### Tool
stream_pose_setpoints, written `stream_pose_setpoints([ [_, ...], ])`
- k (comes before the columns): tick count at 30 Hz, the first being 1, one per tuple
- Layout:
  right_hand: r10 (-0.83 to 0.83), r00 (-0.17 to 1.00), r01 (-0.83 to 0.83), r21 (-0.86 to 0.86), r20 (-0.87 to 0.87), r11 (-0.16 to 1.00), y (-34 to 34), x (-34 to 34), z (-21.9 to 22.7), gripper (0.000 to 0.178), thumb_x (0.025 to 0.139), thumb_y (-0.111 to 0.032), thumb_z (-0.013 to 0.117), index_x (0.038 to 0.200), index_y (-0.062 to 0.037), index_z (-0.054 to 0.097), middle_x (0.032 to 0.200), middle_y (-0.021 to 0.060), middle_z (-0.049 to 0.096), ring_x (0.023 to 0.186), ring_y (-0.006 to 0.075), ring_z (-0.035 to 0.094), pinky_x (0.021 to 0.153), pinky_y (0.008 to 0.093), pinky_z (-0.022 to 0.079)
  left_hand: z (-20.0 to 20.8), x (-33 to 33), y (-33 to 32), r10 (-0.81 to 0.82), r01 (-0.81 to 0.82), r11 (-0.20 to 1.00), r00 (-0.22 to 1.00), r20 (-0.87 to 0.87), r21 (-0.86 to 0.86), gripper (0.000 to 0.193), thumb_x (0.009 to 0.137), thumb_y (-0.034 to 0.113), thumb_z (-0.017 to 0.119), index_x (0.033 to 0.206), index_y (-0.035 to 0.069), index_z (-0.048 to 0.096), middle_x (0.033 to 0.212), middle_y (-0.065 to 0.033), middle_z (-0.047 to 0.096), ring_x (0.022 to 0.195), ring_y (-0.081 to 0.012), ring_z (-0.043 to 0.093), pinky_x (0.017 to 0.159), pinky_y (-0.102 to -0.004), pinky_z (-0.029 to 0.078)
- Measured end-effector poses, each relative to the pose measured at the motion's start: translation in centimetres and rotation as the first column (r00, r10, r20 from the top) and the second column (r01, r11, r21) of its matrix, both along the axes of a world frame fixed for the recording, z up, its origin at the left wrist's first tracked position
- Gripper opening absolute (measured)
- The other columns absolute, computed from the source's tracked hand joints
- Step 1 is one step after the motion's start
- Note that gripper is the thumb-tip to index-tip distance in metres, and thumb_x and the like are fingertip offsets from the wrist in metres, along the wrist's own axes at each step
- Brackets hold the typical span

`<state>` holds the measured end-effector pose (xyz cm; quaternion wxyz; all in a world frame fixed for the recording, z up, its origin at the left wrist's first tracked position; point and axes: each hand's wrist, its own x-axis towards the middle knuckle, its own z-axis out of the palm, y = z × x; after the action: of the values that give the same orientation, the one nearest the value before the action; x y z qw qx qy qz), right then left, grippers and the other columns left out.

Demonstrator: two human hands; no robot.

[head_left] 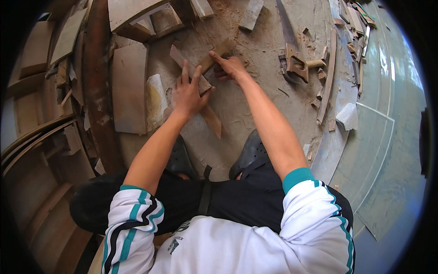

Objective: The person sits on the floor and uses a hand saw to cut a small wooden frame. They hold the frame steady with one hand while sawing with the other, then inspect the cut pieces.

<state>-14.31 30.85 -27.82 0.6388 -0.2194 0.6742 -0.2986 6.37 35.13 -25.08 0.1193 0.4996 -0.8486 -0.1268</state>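
Note:
A long wooden strip (211,119) lies slantwise in front of my feet, and a shorter wooden block (222,48) meets it at an angle. My left hand (189,93) rests over the place where they meet, fingers spread across the strip and thumb on its other side, gripping it. With the thumb on top and the other fingers curled at its side, my right hand (230,68) holds the wooden block. My hands hide part of the joint between the two pieces.
A handsaw (296,64) lies at the right beside wood offcuts (326,86). Glass sheets (378,137) are at far right. A wooden board (130,89), a whitish chunk (156,98) and a wooden frame (132,16) stand left and behind. My shoes (251,153) are close below.

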Motion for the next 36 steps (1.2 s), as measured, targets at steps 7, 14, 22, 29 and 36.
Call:
stream_pose_setpoints([
  [7,-0.027,0.998,0.026,-0.022,-0.054,0.999,2.8,0.5,0.0,0.073,0.086,-0.061,0.072,0.112,0.0075,0.067,0.097,0.0157,0.073,0.082,0.0234,0.072,0.067,0.0366,0.062,-0.7,-0.2,0.1,0.039,-0.04,0.999,0.999,0.031,0.006,0.085,0.08,0.053,0.077,0.15,0.02,0.041,0.16,-0.0236,0.029,0.12,-0.0463,0.055,0.1,-0.0554,0.047],
  [14,0.369,0.93,-0.365,0.118,-0.011,0.924,7.6,0.2,0.9,0.049,0.092,-0.029,0.062,0.131,0.0006,0.062,0.115,0.013,0.07,0.098,0.023,0.069,0.081,0.0382,0.06,-1.3,0.0,0.0,0.048,-0.048,0.999,0.998,0.03,-0.018,0.084,0.083,0.055,0.074,0.151,0.021,0.04,0.162,-0.0222,0.026,0.122,-0.0478,0.054,0.098,-0.0563,0.049],
  [22,0.481,0.876,-0.481,0.122,0.031,0.868,8.3,2.5,2.9,0.053,0.089,-0.024,0.063,0.136,-0.0006,0.057,0.125,0.0138,0.065,0.109,0.0215,0.064,0.086,0.037,0.057,-1.1,-0.1,-0.4,0.033,-0.038,0.996,0.998,0.06,0.076,0.088,0.083,0.056,0.074,0.155,0.022,0.034,0.165,-0.0204,0.018,0.126,-0.0479,0.05,0.103,-0.0568,0.044],
  [29,0.128,0.946,-0.115,0.061,-0.296,0.992,7.5,1.6,1.6,0.042,0.085,-0.025,0.064,0.117,0.0011,0.07,0.102,0.0166,0.074,0.091,0.026,0.071,0.081,0.0372,0.055,-0.3,0.0,-0.5,0.011,-0.021,0.987,0.998,0.069,0.158,0.087,0.086,0.056,0.072,0.156,0.02,0.032,0.166,-0.0216,0.015,0.129,-0.0465,0.047,0.106,-0.0555,0.04],
  [36,-0.15,0.848,0.213,0.068,-0.508,0.975,10.8,-3.3,1.6,0.038,0.089,-0.029,0.068,0.113,-0.0001,0.07,0.1,0.0136,0.075,0.092,0.0231,0.071,0.081,0.0359,0.055,0.3,-0.3,-0.7,-0.014,-0.007,0.979,0.995,0.101,0.203,0.086,0.089,0.055,0.07,0.156,0.019,0.03,0.166,-0.0231,0.011,0.133,-0.0476,0.043,0.108,-0.0547,0.039],
])
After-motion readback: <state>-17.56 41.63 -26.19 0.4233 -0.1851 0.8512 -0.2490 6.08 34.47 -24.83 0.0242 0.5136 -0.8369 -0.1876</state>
